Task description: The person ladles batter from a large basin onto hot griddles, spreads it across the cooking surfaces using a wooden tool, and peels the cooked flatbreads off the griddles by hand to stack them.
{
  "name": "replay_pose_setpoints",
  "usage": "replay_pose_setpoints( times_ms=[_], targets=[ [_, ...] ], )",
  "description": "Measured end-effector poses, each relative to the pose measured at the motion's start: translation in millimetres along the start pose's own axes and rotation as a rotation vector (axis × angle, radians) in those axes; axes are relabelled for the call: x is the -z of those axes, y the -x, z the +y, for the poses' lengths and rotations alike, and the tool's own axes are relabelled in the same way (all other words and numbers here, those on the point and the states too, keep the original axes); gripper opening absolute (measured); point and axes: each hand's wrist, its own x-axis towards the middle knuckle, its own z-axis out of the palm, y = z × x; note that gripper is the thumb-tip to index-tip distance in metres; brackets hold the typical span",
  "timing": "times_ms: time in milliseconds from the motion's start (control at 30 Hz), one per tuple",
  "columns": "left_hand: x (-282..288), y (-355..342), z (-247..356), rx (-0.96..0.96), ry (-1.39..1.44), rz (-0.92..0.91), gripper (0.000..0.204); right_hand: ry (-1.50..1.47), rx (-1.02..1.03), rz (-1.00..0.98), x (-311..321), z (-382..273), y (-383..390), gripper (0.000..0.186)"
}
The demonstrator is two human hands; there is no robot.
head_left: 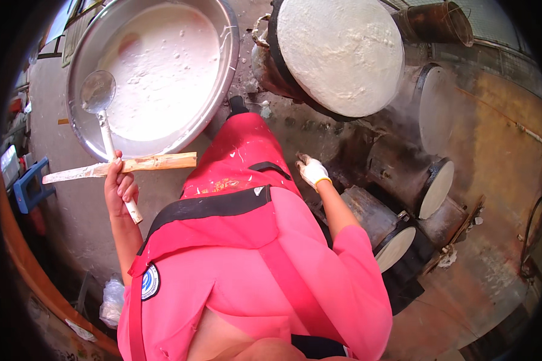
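Note:
My bare left hand (120, 183) grips a ladle (105, 129) by its pale handle, together with a flat wooden stick (165, 161) crossing it. The ladle's round metal bowl hangs over a wide steel basin (78, 108) containing white liquid. My right hand (313, 171), in a white glove with soiled fingertips, is closed loosely beside my red apron (229, 150), near the metal cylinders on the right; what it holds, if anything, I cannot make out. Above it, a large drum (283, 84) has a broad round white layer (340, 54) on top.
Several smaller cylinders with pale round tops (433, 186) stand at the right amid haze or steam. A rusty bucket (433, 24) lies at the upper right. A blue stool (33, 186) and a plastic bag (113, 301) are at the left.

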Motion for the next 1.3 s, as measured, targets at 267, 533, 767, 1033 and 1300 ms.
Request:
replay_pose_setpoints(
  times_ms=[267, 533, 767, 1033, 1300],
  targets=[
    [-13.0, -0.3, -6.7, 0.056, -0.087, 0.041, 0.027, -0.106, -0.019, -0.014, -33.3, 29.9, -1.2, 0.048],
    [-19.8, 0.7, -9.5, 0.112, -0.118, 0.006, 0.025, -0.150, -0.094, -0.024, -48.2, 49.1, 21.7, 0.047],
    [-36.6, -0.9, -14.3, 0.093, -0.149, 0.013, 0.024, -0.172, -0.123, -0.009, -61.1, 64.5, 32.6, 0.047],
    [-32.3, -1.4, -15.2, 0.092, -0.158, 0.019, 0.024, -0.185, -0.098, 0.054, -58.5, 72.6, 9.3, 0.046],
    [-37.4, -3.3, -12.5, 0.104, -0.162, -0.034, 0.025, -0.233, -0.100, -0.002, -57.4, 66.5, 33.0, 0.046]
  ],
)
